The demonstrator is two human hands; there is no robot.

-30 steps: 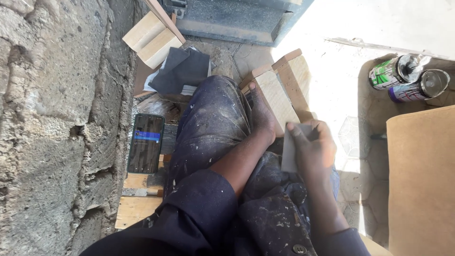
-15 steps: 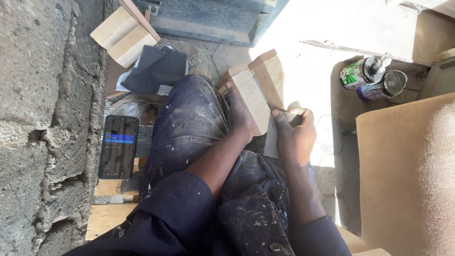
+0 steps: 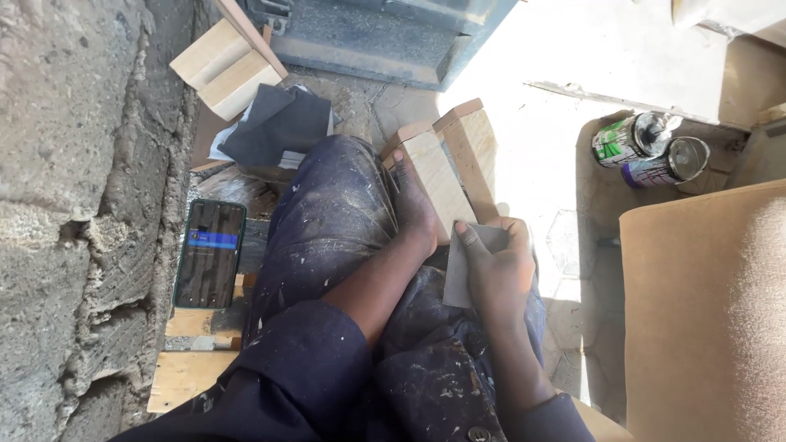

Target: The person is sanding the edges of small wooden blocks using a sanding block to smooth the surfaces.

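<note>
Phone [image 3: 210, 254] on wood slats near block wall [image 3: 57, 205]. Dark cloth [image 3: 274, 123] beside boards. Two cans [image 3: 651, 151] at right.

We see a pale wooden block [image 3: 442, 176] with light grain lying across the lap, one end raised toward the metal box, a second board of like colour joined along its far side. Against its near end lies a grey sheet of sandpaper [image 3: 468, 266], folded and flat, pinched over the block's lower edge
</note>
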